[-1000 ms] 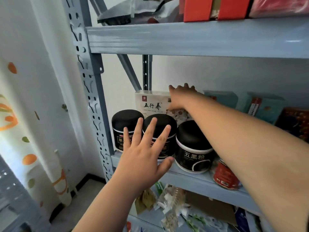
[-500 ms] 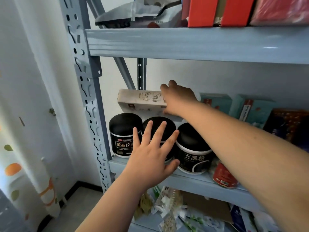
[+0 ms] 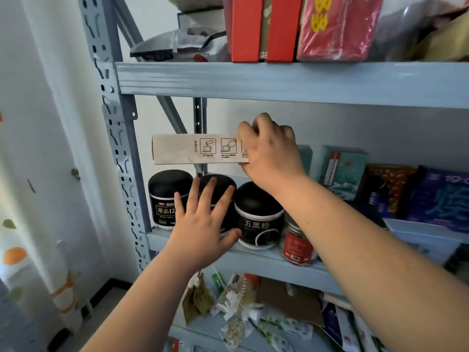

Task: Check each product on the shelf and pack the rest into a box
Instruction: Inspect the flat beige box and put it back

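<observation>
While the right hand [image 3: 270, 154] grips one end of the beige carton [image 3: 195, 149] above the black jars [image 3: 168, 198], the left hand [image 3: 203, 228] hovers with fingers spread wide before the middle jar; the shelf [image 3: 266, 260] carries them

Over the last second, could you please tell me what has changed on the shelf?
The right hand has lifted the pale box from behind the black jars and tipped it, so its narrow side with cup pictograms faces out. The left hand stays open before the middle jar; jars and red can are unmoved.
</observation>
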A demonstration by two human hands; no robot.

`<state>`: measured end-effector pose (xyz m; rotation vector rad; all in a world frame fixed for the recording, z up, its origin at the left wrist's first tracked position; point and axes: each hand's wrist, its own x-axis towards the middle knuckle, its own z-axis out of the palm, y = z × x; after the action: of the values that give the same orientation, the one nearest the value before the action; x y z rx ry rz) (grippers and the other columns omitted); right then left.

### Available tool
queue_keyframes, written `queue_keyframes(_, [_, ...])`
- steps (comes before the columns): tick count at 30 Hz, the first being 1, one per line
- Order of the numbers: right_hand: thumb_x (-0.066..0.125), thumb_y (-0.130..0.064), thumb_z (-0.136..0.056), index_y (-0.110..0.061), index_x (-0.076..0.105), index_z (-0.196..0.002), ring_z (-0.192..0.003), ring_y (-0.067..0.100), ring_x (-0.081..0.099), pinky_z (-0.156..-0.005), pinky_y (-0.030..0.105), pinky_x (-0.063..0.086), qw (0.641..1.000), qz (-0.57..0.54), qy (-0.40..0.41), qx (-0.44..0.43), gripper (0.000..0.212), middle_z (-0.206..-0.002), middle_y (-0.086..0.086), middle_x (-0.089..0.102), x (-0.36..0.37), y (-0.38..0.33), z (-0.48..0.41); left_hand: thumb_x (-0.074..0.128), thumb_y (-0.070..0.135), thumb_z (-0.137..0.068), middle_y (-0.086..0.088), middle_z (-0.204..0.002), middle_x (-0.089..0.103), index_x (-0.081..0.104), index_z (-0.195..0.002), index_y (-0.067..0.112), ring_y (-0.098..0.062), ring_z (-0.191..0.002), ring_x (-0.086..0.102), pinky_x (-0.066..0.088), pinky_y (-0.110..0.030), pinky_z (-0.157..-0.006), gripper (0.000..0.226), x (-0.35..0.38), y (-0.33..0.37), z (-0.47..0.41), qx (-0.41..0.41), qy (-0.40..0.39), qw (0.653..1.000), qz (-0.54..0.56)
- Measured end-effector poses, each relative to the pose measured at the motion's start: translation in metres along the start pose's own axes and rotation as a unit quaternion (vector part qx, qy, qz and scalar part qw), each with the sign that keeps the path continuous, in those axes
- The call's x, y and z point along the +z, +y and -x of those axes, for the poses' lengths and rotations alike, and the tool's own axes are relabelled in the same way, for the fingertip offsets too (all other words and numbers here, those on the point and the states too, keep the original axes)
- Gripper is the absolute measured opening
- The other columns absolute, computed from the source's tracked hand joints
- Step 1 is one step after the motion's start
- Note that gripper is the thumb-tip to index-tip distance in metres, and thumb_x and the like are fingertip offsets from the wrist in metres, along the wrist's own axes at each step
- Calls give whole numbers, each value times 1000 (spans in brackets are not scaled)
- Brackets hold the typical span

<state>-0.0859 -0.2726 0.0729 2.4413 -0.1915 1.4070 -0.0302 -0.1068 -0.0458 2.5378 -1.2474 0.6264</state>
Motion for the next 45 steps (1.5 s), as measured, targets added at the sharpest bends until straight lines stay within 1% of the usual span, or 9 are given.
queue_keyframes(8, [90, -15, -67, -8, 65, -112, -87, 32, 60, -84, 44, 46, 995, -54, 74, -26, 52, -101, 16, 57, -72, 25, 43, 76, 39, -83, -8, -145, 34, 27, -149, 17, -28, -139, 32, 29, -45, -119, 85, -39, 26, 39, -218, 145, 931, 254])
queue_keyframes(11, [88, -19, -71, -14, 65, -123, -96, 33, 60, -96, 47, 40, 994, -82, 55, -35, 58, -107, 14, 57, -103, 35, 57, 87, 47, -69, 0, -151, 40, 24, -152, 31, -18, -134, 51, 42, -45, -113, 105, -66, 19, 46, -245, 220, 851, 410])
queue_keyframes(14, [86, -24, -75, -24, 62, -138, -105, 34, 58, -106, 62, 35, 991, -112, 25, -70, 68, -113, 10, 58, -131, 45, 70, 90, 59, -54, 5, -153, 49, 31, -147, 57, -14, -134, 55, 43, -41, -111, 110, -90, 21, 61, -223, 197, 853, 429])
queue_keyframes(18, [85, -28, -80, -26, 55, -148, -115, 32, 49, -104, 77, 34, 984, -143, 19, -105, 74, -124, 8, 61, -157, 56, 94, 92, 30, -66, 35, -90, 72, 70, -102, 38, 16, -89, 65, 49, -20, -85, 43, -108, 53, 92, -187, 173, 882, 397])
queue_keyframes(23, [75, -42, -86, -19, 46, -153, -136, 25, 42, -118, 43, 34, 957, -287, -11, -38, 77, -148, 11, 50, -172, 61, 122, 86, 50, -65, 6, -105, 76, 60, -121, 10, -15, -98, 75, 62, -27, -75, 74, -118, 89, 141, -179, 259, 797, 516])
queue_keyframes(27, [76, -62, -77, -42, 17, -161, -143, 7, 36, -120, 36, 31, 837, -489, -176, 171, 105, -162, -3, 33, -172, 46, 163, 81, 61, -70, -2, -101, 78, 62, -115, 15, -24, -89, 77, 64, -44, -66, 67, -120, 111, 180, -249, 231, 758, 557])
queue_keyframes(36, [90, -56, -66, -47, 63, -121, -117, 25, 70, -101, 60, 54, 517, -729, -271, 356, 62, -125, -5, 74, -141, -9, 239, 60, 32, -98, -11, -112, 75, 57, -124, 22, -32, -90, 77, 62, -49, -64, 28, -107, 79, 229, -381, 167, 636, 650])
queue_keyframes(40, [73, -30, -80, -30, 63, -119, -97, 26, 77, -66, 46, 65, 457, -737, -224, 446, 40, -111, -2, 79, -137, -40, 247, 43, 10, -99, -11, -131, 67, 50, -141, 26, -28, -103, 74, 61, -46, -73, 45, -90, 49, 250, -357, 142, 649, 656])
queue_keyframes(45, [63, -34, -97, -19, 63, -129, -84, 29, 78, -64, 50, 63, 443, -686, -249, 522, 35, -113, 11, 77, -128, -67, 254, 38, -6, -99, 1, -118, 75, 53, -141, 36, -24, -107, 73, 63, -39, -79, 61, -71, 30, 266, -334, 74, 690, 638])
